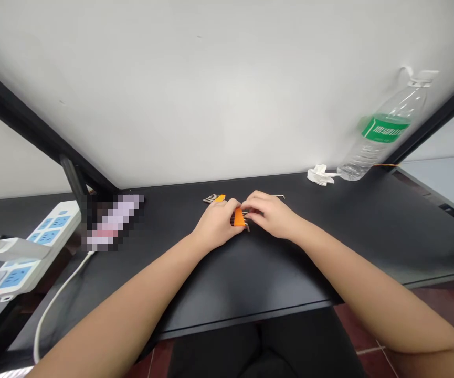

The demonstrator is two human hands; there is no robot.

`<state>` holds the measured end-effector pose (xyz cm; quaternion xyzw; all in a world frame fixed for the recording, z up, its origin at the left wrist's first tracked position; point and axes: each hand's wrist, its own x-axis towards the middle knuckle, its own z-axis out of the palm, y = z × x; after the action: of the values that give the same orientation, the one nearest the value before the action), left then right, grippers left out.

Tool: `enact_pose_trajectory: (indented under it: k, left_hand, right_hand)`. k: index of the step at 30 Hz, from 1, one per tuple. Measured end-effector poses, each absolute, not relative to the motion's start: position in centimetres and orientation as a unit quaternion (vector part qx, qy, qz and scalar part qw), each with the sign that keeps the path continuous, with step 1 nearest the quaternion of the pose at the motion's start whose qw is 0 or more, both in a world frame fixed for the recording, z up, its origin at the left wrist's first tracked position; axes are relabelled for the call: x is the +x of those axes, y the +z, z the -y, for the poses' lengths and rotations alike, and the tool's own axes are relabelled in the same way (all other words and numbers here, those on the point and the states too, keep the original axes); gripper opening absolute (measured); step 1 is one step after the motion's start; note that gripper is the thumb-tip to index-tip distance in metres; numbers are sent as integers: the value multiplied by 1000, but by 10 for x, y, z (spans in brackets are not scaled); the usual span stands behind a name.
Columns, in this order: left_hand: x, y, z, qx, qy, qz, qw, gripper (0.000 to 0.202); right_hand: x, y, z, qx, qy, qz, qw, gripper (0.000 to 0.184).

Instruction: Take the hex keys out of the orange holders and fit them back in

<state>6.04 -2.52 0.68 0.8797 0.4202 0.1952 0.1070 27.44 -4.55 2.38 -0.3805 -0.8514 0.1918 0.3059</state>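
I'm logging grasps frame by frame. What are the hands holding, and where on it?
Both hands, left hand and right hand, hold an orange hex-key holder at its sides; exact finger contact is hidden.

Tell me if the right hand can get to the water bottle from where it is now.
Probably yes. The right hand is busy at the orange holder, but the black desk between it and the water bottle looks bare; only the crumpled tissue lies nearby.
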Motion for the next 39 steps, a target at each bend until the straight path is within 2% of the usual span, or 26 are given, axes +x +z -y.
enact_pose_trajectory:
  k: [4,8,12,17,20,23,25,29,34,39]
  left_hand:
    - [59,6,25,867,218,-415,166,31]
    - [59,6,26,863,211,-414,197,28]
    - [60,7,26,854,222,-418,214,31]
    - [60,6,26,857,210,-423,209,29]
    - [59,5,24,856,200,-434,195,35]
    - [57,3,22,851,194,-443,204,42]
    - [57,3,21,846,196,-446,218,43]
    - [55,3,21,844,202,-445,220,42]
    - [55,2,21,849,204,-444,201,43]
    - [55,4,22,852,201,-443,194,43]
  right_hand:
    - [282,20,37,-404,210,840,297,7]
    - [284,18,35,-380,195,868,255,14]
    - [281,17,37,-380,173,873,252,21]
    - [278,19,40,-395,101,890,204,27]
    - [291,23,35,-473,70,860,176,23]
    - [320,21,21,-622,23,763,176,23]
    - [338,17,9,-655,32,742,141,22]
    - [350,13,-3,-658,81,745,74,16]
    - [329,18,7,-661,78,745,47,12]
    - [312,23,23,-608,64,787,84,11]
